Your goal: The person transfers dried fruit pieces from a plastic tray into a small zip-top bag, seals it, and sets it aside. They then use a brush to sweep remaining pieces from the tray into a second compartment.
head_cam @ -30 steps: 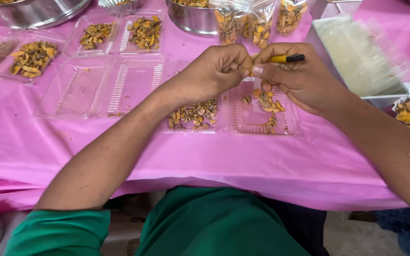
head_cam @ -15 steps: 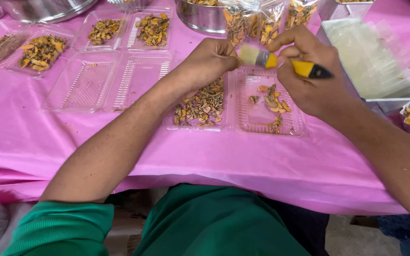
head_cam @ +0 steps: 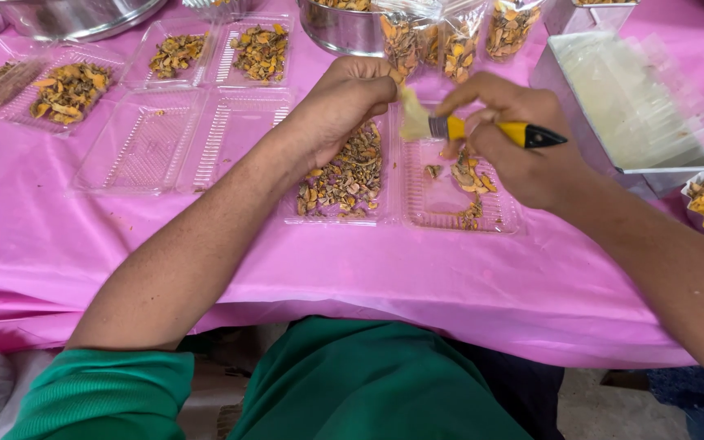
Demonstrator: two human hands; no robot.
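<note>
Pink bench: right hand [head_cam: 523, 155], closed on brush [head_cam: 482, 130], has risen above tray [head_cam: 458, 208]; left hand [head_cam: 348, 102] pinches something unseen.

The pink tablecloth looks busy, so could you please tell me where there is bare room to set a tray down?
Bare pink tablecloth runs along the near edge, below the open clear tray under both hands. A smaller patch lies left of the empty clamshell. The far side is crowded: filled trays, steel bowl, bags, metal box.
</note>
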